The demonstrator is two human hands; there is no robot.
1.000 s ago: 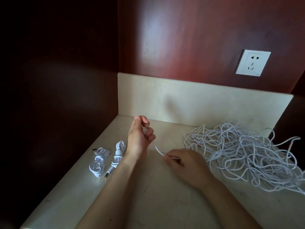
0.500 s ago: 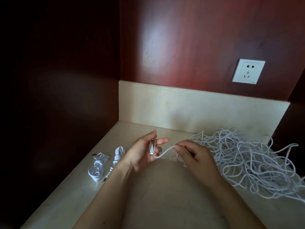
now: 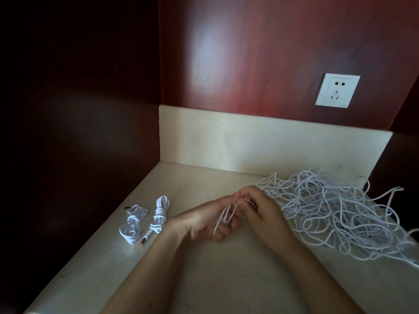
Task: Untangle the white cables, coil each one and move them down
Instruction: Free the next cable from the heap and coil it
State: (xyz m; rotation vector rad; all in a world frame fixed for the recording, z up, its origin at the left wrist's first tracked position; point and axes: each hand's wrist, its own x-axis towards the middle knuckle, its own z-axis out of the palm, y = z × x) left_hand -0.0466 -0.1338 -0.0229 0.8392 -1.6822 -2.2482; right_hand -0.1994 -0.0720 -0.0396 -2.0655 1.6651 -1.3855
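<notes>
white cable [image 3: 227, 214] | thin, looped in left hand [image 3: 204, 221] | right hand [image 3: 265, 214] pinching

- Under the left hand [image 3: 204, 220] and the right hand [image 3: 263, 214]: pale cream stone countertop [image 3: 204, 279], dull sheen, faint hairline crack near its back edge.
- Beyond both hands: low upstand [image 3: 249, 143] of the same cream stone, along the back of the counter.
- Above that: glossy red-brown wall panel [image 3: 260, 53], soft patch of reflected light up and left of the hands.
- Up and right of the right hand: white wall socket [image 3: 337, 90], set flush in the red-brown wood.
- Left of the left hand: dark side panel [image 3: 79, 109], deep in shadow, meeting the back wall at a corner.
- Far right of the right hand: shadowed end panel [image 3: 405, 143], cut by the frame's edge.
- Dim light throughout.
</notes>
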